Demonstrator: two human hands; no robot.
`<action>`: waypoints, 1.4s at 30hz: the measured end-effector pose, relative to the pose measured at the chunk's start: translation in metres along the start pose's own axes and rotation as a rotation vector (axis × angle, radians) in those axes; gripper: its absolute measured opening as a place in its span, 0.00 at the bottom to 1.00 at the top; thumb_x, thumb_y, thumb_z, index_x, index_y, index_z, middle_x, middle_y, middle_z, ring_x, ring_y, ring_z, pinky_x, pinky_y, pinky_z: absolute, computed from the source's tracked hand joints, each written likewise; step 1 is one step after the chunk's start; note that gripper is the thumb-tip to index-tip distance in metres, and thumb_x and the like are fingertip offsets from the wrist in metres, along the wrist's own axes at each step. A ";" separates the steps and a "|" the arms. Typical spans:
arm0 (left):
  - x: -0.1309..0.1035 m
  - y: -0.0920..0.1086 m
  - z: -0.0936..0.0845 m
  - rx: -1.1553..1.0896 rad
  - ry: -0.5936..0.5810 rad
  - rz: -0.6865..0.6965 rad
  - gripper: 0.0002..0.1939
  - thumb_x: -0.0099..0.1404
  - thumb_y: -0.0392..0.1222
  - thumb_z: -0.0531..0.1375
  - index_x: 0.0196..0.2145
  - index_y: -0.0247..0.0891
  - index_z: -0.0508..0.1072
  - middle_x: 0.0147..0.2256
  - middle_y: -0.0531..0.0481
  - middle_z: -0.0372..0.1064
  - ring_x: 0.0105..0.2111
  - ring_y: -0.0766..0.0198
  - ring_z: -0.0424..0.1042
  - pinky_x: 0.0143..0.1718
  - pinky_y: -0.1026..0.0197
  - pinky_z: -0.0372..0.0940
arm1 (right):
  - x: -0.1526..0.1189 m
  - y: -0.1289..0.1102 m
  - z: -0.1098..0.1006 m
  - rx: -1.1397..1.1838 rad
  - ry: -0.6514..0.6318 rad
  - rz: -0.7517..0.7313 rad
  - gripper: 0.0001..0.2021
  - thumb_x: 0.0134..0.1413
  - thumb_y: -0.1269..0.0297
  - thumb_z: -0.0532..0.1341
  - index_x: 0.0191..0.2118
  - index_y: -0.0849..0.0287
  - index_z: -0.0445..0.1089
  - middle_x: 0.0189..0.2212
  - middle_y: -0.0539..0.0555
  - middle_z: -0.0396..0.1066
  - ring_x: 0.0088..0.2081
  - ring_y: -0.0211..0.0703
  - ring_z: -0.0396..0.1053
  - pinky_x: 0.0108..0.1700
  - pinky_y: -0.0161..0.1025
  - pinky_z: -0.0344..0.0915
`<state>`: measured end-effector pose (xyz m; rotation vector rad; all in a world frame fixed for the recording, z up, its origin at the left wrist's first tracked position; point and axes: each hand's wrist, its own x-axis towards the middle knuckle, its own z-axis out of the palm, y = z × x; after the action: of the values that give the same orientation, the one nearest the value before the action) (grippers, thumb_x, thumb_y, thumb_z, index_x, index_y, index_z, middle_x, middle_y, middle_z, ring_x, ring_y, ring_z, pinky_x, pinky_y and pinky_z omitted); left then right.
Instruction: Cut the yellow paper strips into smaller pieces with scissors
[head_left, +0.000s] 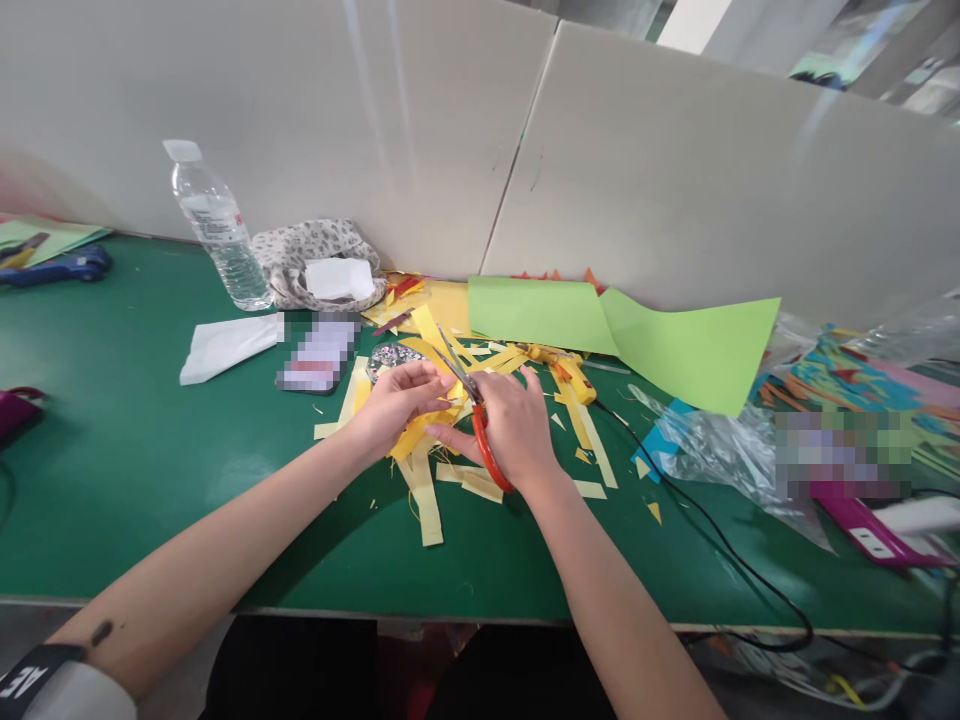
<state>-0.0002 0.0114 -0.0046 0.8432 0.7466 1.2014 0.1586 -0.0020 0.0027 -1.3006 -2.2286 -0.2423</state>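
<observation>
My right hand (pixel 517 425) grips a pair of scissors (pixel 491 455) with red-orange handles. Their metal blades point up and to the left, close to my left fingertips. With thumb and fingers pinched, my left hand (pixel 401 405) holds a yellow paper strip (pixel 427 328) that sticks up past the blades. Whether the blades touch the strip I cannot tell. Under and around both hands lies a loose heap of yellow and pale cream paper strips (pixel 425 500). A round patterned object (pixel 390 360) is partly hidden behind my left hand.
A yellow glue gun (pixel 570 378) lies right of the heap, its black cord (pixel 697 510) running to the front edge. Green paper sheets (pixel 540 312) lean near the partition. A phone (pixel 319 352), tissue (pixel 229 347), water bottle (pixel 217 230) and patterned cloth pouch (pixel 319 240) stand left; plastic bags (pixel 735 455) lie right.
</observation>
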 end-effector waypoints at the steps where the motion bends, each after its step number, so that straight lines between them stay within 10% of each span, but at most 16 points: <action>1: 0.000 0.000 0.000 -0.003 0.003 -0.001 0.09 0.49 0.36 0.68 0.26 0.34 0.71 0.25 0.55 0.68 0.25 0.73 0.69 0.35 0.65 0.69 | 0.000 0.000 0.000 -0.003 0.001 -0.001 0.18 0.53 0.46 0.52 0.37 0.57 0.62 0.29 0.52 0.68 0.35 0.47 0.66 0.55 0.51 0.47; 19: 0.000 0.002 -0.001 0.002 -0.027 -0.004 0.10 0.49 0.38 0.68 0.26 0.34 0.71 0.25 0.56 0.68 0.25 0.74 0.69 0.35 0.66 0.69 | -0.001 0.000 0.002 -0.010 0.084 0.028 0.16 0.53 0.48 0.54 0.30 0.57 0.62 0.21 0.49 0.66 0.27 0.41 0.66 0.50 0.46 0.51; 30: 0.000 -0.001 0.001 0.117 0.043 0.021 0.10 0.49 0.41 0.68 0.26 0.36 0.70 0.25 0.55 0.69 0.27 0.72 0.69 0.34 0.66 0.66 | 0.004 -0.002 -0.004 0.768 0.161 0.319 0.10 0.47 0.61 0.62 0.33 0.54 0.59 0.28 0.47 0.67 0.32 0.39 0.69 0.41 0.42 0.66; 42: 0.000 -0.005 -0.003 0.253 -0.027 0.026 0.08 0.49 0.39 0.67 0.27 0.37 0.72 0.26 0.54 0.69 0.27 0.71 0.69 0.33 0.66 0.64 | 0.005 -0.003 0.001 0.874 0.169 0.381 0.09 0.45 0.67 0.60 0.34 0.54 0.60 0.27 0.47 0.65 0.31 0.38 0.68 0.39 0.42 0.67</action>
<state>-0.0003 0.0112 -0.0107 1.0789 0.8797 1.1304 0.1539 0.0009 0.0050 -1.0943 -1.5771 0.6656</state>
